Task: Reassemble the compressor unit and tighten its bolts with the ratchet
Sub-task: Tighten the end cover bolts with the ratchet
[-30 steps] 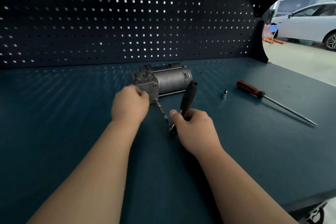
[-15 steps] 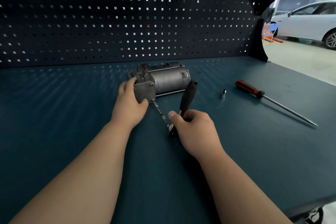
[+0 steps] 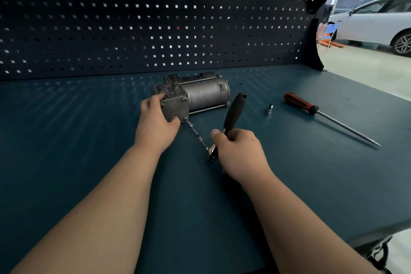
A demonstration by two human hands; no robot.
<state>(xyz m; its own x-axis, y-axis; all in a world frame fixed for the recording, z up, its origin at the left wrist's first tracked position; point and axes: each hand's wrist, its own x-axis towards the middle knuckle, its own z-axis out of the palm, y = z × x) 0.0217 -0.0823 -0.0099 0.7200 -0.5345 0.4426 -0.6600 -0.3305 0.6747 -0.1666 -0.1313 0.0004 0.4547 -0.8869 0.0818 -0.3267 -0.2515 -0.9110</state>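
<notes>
2 hands work at a dark teal bench [image 3: 89,151], its matte top streaked with light spots falling through the black pegboard [image 3: 155,29] behind. The compressor [image 3: 204,95] lies on its side mid-bench, near that board. The left hand [image 3: 155,127] grips its square end block, fingers curled over the top. The right hand [image 3: 240,151] is clamped round the ratchet [image 3: 234,111] just above its head, and the handle tilts up and away. A thin extension [image 3: 196,133] runs from the head to the block's lower corner bolt. A small bit [image 3: 269,109] stands to the right, then a red-handled screwdriver [image 3: 300,103]. Past the bench's right end lie a pale floor [image 3: 367,69] and a white car [image 3: 373,22].
</notes>
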